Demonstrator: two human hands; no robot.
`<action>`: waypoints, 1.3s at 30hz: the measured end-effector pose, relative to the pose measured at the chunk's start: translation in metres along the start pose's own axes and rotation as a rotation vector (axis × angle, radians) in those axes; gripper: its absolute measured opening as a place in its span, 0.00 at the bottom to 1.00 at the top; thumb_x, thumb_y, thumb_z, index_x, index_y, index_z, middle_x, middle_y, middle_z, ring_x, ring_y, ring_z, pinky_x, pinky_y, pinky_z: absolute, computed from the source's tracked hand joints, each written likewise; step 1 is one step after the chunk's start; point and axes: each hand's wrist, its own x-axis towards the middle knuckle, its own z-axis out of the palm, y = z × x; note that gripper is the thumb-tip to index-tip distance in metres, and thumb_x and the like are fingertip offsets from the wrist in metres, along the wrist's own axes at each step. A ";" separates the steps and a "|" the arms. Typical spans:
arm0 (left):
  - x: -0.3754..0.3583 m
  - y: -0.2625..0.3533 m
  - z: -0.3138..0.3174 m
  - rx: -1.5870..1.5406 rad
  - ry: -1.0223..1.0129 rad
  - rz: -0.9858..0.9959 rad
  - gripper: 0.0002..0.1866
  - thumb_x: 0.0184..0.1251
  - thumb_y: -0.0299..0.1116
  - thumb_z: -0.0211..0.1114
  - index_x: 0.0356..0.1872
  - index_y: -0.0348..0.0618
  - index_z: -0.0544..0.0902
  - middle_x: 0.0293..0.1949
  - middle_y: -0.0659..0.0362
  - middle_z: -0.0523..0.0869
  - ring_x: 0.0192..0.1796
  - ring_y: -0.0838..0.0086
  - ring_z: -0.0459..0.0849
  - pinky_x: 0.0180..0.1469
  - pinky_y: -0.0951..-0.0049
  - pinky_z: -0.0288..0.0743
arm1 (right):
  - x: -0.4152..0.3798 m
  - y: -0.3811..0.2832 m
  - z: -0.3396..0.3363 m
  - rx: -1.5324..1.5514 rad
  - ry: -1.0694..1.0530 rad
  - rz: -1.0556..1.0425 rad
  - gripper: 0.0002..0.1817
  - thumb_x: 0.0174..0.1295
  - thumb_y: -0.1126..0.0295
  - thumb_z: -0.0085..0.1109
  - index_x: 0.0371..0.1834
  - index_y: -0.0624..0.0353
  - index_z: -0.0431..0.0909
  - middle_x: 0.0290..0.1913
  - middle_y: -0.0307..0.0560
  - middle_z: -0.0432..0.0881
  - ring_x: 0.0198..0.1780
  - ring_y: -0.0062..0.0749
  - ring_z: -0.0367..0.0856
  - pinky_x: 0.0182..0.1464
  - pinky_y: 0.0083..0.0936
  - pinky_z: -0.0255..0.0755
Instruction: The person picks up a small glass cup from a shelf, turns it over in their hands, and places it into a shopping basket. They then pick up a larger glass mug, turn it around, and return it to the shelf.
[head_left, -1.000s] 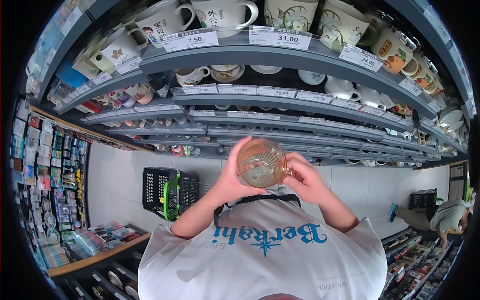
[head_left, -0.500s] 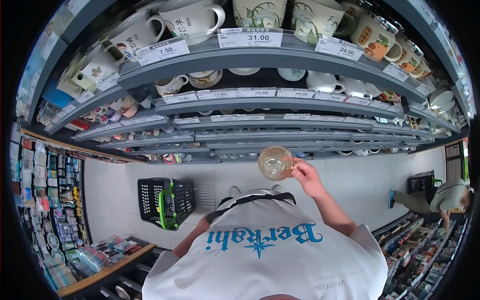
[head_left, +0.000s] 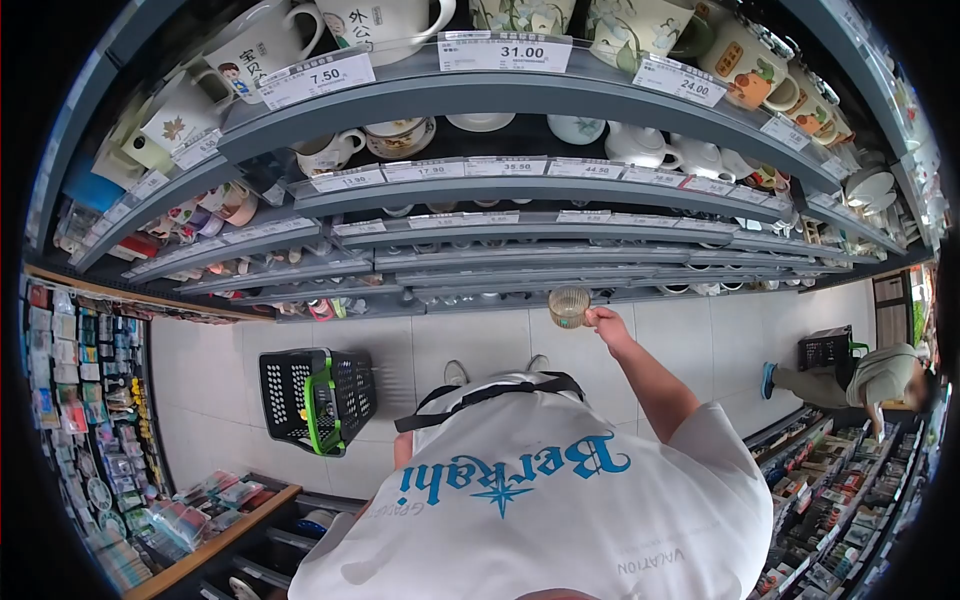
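A ribbed, amber-tinted glass cup (head_left: 568, 308) is held out by its handle in my right hand (head_left: 606, 324), whose fingers are closed on it. The cup is in front of the lower shelves, over the floor's edge. My left hand is out of sight; only a bit of that arm shows beside the white shirt (head_left: 520, 500). Left of my body, a black basket (head_left: 345, 400) with a green handle (head_left: 318, 405) stands on the tiled floor.
Shelves (head_left: 560, 105) ahead bear mugs (head_left: 262, 52), teapots (head_left: 640, 147) and price tags. Packaged goods (head_left: 75, 385) hang at the far left. At the right, another person (head_left: 850, 380) bends near a rack, beside a black basket (head_left: 825, 348).
My right hand has moved forward with the cup, towards the lower shelves, and the arm is straighter. The view has shifted slightly; more of my shoes shows.
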 end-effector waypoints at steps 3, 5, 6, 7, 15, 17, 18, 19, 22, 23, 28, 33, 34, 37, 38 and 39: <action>0.007 0.003 0.002 0.109 0.042 0.034 0.15 0.56 0.26 0.67 0.47 0.40 0.84 0.42 0.48 0.87 0.45 0.62 0.85 0.46 0.69 0.77 | 0.030 0.020 0.002 0.059 0.069 0.068 0.09 0.67 0.62 0.58 0.34 0.54 0.82 0.35 0.32 0.81 0.38 0.18 0.72 0.43 0.20 0.64; 0.013 0.006 0.003 0.190 0.071 0.063 0.15 0.56 0.26 0.67 0.47 0.40 0.84 0.42 0.48 0.87 0.45 0.62 0.85 0.46 0.68 0.77 | 0.048 0.032 0.005 0.070 0.087 0.080 0.08 0.66 0.64 0.59 0.32 0.55 0.82 0.36 0.33 0.81 0.39 0.18 0.73 0.45 0.21 0.65; 0.016 0.007 0.005 0.232 0.084 0.084 0.15 0.56 0.25 0.67 0.47 0.40 0.84 0.42 0.48 0.87 0.45 0.61 0.85 0.46 0.68 0.77 | 0.055 0.038 0.008 0.128 0.107 0.006 0.07 0.65 0.67 0.60 0.32 0.57 0.83 0.36 0.34 0.81 0.40 0.19 0.73 0.46 0.21 0.65; 0.021 0.009 0.006 0.275 0.096 0.103 0.15 0.56 0.25 0.67 0.47 0.40 0.83 0.42 0.48 0.87 0.45 0.61 0.85 0.46 0.68 0.77 | 0.063 0.043 0.011 0.187 0.127 -0.069 0.06 0.64 0.69 0.61 0.32 0.58 0.83 0.36 0.34 0.81 0.41 0.19 0.74 0.48 0.21 0.66; 0.061 0.020 0.014 0.501 0.153 0.239 0.15 0.57 0.24 0.66 0.47 0.40 0.83 0.43 0.47 0.86 0.45 0.58 0.84 0.46 0.67 0.78 | 0.117 0.072 0.030 0.324 0.139 -0.133 0.05 0.62 0.73 0.63 0.37 0.62 0.84 0.55 0.43 0.80 0.55 0.25 0.74 0.58 0.22 0.65; 0.068 0.020 0.015 0.532 0.161 0.265 0.15 0.57 0.24 0.66 0.47 0.40 0.83 0.43 0.47 0.86 0.45 0.58 0.84 0.46 0.67 0.78 | 0.125 0.071 0.033 0.373 0.132 -0.164 0.05 0.61 0.72 0.65 0.36 0.62 0.84 0.60 0.45 0.78 0.59 0.27 0.73 0.60 0.23 0.64; 0.071 0.020 0.015 0.549 0.165 0.277 0.15 0.57 0.24 0.66 0.47 0.40 0.82 0.43 0.47 0.86 0.45 0.57 0.84 0.46 0.66 0.78 | 0.123 0.066 0.036 0.379 0.169 -0.171 0.05 0.61 0.72 0.65 0.36 0.62 0.84 0.60 0.45 0.78 0.60 0.27 0.73 0.60 0.23 0.63; 0.071 0.020 0.016 0.563 0.166 0.287 0.15 0.57 0.24 0.66 0.47 0.40 0.82 0.43 0.47 0.86 0.45 0.57 0.84 0.46 0.66 0.78 | 0.122 0.060 0.038 0.385 0.203 -0.177 0.05 0.61 0.72 0.65 0.36 0.63 0.84 0.60 0.45 0.78 0.60 0.27 0.72 0.61 0.23 0.63; 0.076 0.020 0.018 0.606 0.178 0.313 0.15 0.57 0.24 0.65 0.47 0.40 0.82 0.43 0.47 0.85 0.45 0.56 0.84 0.45 0.66 0.78 | 0.143 0.066 0.038 0.379 0.265 -0.194 0.05 0.61 0.72 0.65 0.35 0.64 0.84 0.61 0.48 0.77 0.62 0.28 0.72 0.61 0.22 0.63; 0.075 0.019 0.019 0.619 0.182 0.321 0.15 0.57 0.24 0.65 0.47 0.40 0.82 0.43 0.47 0.85 0.45 0.56 0.84 0.45 0.66 0.78 | 0.149 0.069 0.036 0.384 0.265 -0.198 0.05 0.61 0.72 0.65 0.35 0.64 0.84 0.61 0.48 0.77 0.62 0.28 0.72 0.61 0.22 0.63; 0.064 0.016 0.022 0.684 0.209 0.333 0.14 0.57 0.23 0.65 0.47 0.40 0.82 0.43 0.47 0.85 0.45 0.54 0.84 0.45 0.65 0.78 | 0.170 0.067 0.029 0.472 0.308 -0.162 0.06 0.61 0.73 0.64 0.39 0.64 0.84 0.61 0.45 0.78 0.61 0.26 0.72 0.61 0.20 0.62; 0.035 0.015 0.023 0.764 0.229 0.327 0.14 0.58 0.22 0.64 0.47 0.40 0.81 0.43 0.47 0.85 0.45 0.52 0.83 0.45 0.64 0.78 | 0.184 0.062 0.029 0.388 0.436 -0.176 0.05 0.60 0.71 0.66 0.36 0.61 0.85 0.46 0.38 0.83 0.47 0.22 0.75 0.52 0.20 0.66; 0.029 0.015 0.024 0.780 0.232 0.327 0.14 0.58 0.22 0.64 0.47 0.40 0.81 0.43 0.46 0.85 0.45 0.52 0.83 0.45 0.64 0.78 | 0.184 0.058 0.027 0.346 0.456 -0.136 0.05 0.60 0.70 0.67 0.35 0.59 0.85 0.40 0.36 0.84 0.42 0.22 0.75 0.48 0.21 0.67; 0.009 0.018 0.027 0.834 0.235 0.328 0.14 0.58 0.22 0.64 0.47 0.40 0.81 0.43 0.46 0.84 0.45 0.51 0.83 0.45 0.64 0.78 | 0.183 0.047 0.022 0.249 0.447 -0.019 0.06 0.59 0.69 0.68 0.35 0.58 0.85 0.32 0.35 0.81 0.35 0.23 0.72 0.43 0.22 0.67; 0.004 0.019 0.027 0.851 0.236 0.328 0.14 0.58 0.22 0.64 0.47 0.40 0.81 0.43 0.46 0.84 0.45 0.51 0.83 0.44 0.63 0.78 | 0.183 0.044 0.021 0.249 0.442 -0.021 0.06 0.59 0.69 0.68 0.35 0.58 0.85 0.32 0.35 0.81 0.35 0.23 0.72 0.43 0.22 0.67; -0.003 0.021 0.028 0.871 0.235 0.330 0.14 0.58 0.22 0.64 0.47 0.40 0.81 0.43 0.46 0.84 0.45 0.50 0.83 0.44 0.63 0.78 | 0.184 0.042 0.020 0.190 0.464 0.000 0.07 0.58 0.69 0.69 0.36 0.59 0.84 0.33 0.37 0.82 0.36 0.23 0.73 0.43 0.23 0.68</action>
